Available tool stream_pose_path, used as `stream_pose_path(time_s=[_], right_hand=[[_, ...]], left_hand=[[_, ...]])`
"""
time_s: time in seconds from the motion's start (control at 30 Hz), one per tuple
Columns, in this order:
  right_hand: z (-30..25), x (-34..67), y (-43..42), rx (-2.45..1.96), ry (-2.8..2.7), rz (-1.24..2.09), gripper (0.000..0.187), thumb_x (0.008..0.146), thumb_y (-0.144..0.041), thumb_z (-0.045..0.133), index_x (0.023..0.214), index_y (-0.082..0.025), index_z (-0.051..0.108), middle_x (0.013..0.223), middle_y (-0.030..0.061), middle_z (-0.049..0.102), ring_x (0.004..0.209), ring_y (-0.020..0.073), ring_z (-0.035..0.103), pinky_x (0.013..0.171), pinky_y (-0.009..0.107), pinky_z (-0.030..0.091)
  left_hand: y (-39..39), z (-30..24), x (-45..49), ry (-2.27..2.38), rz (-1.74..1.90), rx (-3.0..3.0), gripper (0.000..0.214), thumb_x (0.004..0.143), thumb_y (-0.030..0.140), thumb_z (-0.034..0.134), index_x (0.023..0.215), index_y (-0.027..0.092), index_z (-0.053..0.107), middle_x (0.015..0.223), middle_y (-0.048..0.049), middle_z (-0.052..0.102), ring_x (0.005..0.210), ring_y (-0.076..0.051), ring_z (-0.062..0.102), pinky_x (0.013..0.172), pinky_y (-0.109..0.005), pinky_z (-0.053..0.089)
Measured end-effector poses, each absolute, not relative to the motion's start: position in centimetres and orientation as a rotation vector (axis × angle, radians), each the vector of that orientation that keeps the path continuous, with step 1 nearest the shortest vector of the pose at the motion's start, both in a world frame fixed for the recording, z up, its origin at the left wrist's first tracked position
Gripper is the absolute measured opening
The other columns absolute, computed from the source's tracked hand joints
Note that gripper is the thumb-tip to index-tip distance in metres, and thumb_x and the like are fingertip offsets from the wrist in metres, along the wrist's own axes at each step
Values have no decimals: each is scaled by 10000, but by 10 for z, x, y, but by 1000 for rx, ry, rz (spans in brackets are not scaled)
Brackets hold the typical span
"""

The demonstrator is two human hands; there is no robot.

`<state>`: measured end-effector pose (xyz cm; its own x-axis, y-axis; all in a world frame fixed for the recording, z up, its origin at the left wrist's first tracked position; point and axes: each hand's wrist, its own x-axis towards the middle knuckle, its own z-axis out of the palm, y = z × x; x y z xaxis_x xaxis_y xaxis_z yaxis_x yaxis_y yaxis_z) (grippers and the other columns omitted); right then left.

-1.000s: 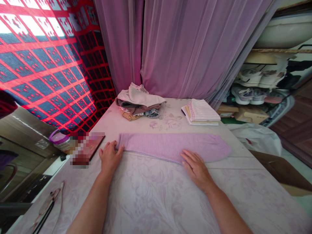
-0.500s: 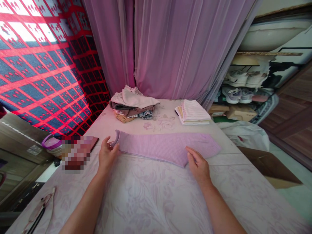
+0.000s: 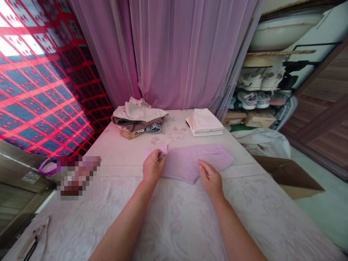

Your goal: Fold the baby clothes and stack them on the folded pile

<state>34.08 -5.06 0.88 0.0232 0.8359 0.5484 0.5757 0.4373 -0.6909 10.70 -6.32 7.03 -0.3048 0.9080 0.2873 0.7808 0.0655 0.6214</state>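
A lilac ribbed knit garment [image 3: 185, 161] lies crosswise on the table, folded into a long strip that narrows on the right. My left hand [image 3: 153, 166] is closed in a pinch on its left end, which is lifted and turned over toward the middle. Part of that end is hidden behind my fingers. My right hand [image 3: 212, 179] lies by the garment's near edge with fingers stretched out, the fingertips touching the cloth; it grips nothing that I can see.
Behind, a heap of clothes [image 3: 138, 116] sits on a wicker basket [image 3: 130, 134] at left, a folded stack [image 3: 207, 122] at right. Glasses [image 3: 34, 239] lie front left beside a blurred patch. Off the table's right side are a cardboard box [image 3: 288, 177] and a shoe rack [image 3: 274, 88].
My left hand has carried the garment's left end rightward, folding it over toward the middle. My right hand has stayed by the near edge. The whole view has shifted slightly.
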Motion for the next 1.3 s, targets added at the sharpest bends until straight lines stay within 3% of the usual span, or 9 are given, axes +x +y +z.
stream_pose_path(time_s=[0.27, 0.5, 0.67, 0.77, 0.9, 0.97, 1.07, 1.17, 1.3], right_hand=[[12, 339, -50, -1245, -1679, 300, 337, 888, -307, 426, 1029, -194, 710, 1026, 95, 732, 963, 207, 680, 885, 351, 546], [15, 338, -53, -1275, -1737, 264, 344, 892, -284, 401, 1041, -201, 700, 1008, 91, 733, 942, 204, 682, 847, 331, 544], [24, 329, -59, -1324, -1852, 239, 356, 904, -302, 397, 1102, -214, 679, 964, 73, 740, 878, 204, 686, 797, 313, 529], [36, 314, -56, -1476, -1905, 362, 356, 891, -317, 437, 1160, -224, 651, 961, 59, 744, 819, 205, 688, 741, 304, 516], [56, 288, -38, -1755, -1910, 760, 390, 880, -371, 505, 1206, -182, 607, 974, 69, 731, 723, 169, 677, 712, 270, 480], [64, 276, -26, -1830, -1803, 1012, 378, 894, -407, 497, 1161, -165, 612, 944, 63, 721, 605, 126, 648, 641, 241, 455], [69, 262, -14, -1841, -1663, 1271, 319, 899, -425, 485, 927, -154, 649, 759, 19, 687, 454, 81, 556, 506, 211, 378], [71, 252, -9, -1840, -1644, 1322, 286, 862, -391, 540, 727, -151, 613, 577, -25, 589, 407, 62, 465, 443, 190, 313], [75, 246, -8, -1846, -1664, 1298, 170, 796, -302, 593, 711, -156, 613, 529, -44, 539, 456, 74, 468, 450, 183, 314]], left_hand=[[-55, 55, 152, 2134, 581, 2089, 140, 874, 285, 546, 983, 218, 604, 908, -70, 683, 891, -234, 632, 762, -321, 449], [-75, 56, 122, 1895, 734, 2213, 378, 858, 323, 582, 1220, 224, 541, 1210, -82, 637, 1112, -227, 595, 963, -354, 457], [-106, 50, 52, 2058, 781, 2203, 480, 843, 411, 577, 1278, 225, 496, 1313, -93, 578, 1228, -256, 525, 1038, -412, 421], [-117, 42, 24, 2116, 723, 2138, 508, 825, 443, 582, 1267, 205, 504, 1285, -103, 596, 1185, -264, 554, 1004, -423, 449], [-117, 32, 20, 2067, 783, 2141, 450, 821, 423, 591, 1203, 187, 556, 1195, -110, 645, 1109, -269, 592, 959, -432, 474], [-114, 29, 25, 1979, 846, 2187, 393, 836, 385, 584, 1186, 207, 576, 1171, -95, 659, 1088, -258, 600, 947, -427, 478], [-113, 26, 28, 1873, 930, 2245, 346, 858, 329, 567, 1189, 234, 597, 1182, -88, 655, 1077, -248, 602, 939, -424, 479], [-115, 23, 27, 1851, 946, 2267, 338, 859, 301, 564, 1187, 241, 617, 1208, -101, 637, 1081, -260, 593, 945, -446, 473], [-116, 23, 27, 1877, 883, 2262, 370, 849, 281, 564, 1214, 239, 613, 1280, -123, 591, 1121, -284, 570, 979, -490, 448]])
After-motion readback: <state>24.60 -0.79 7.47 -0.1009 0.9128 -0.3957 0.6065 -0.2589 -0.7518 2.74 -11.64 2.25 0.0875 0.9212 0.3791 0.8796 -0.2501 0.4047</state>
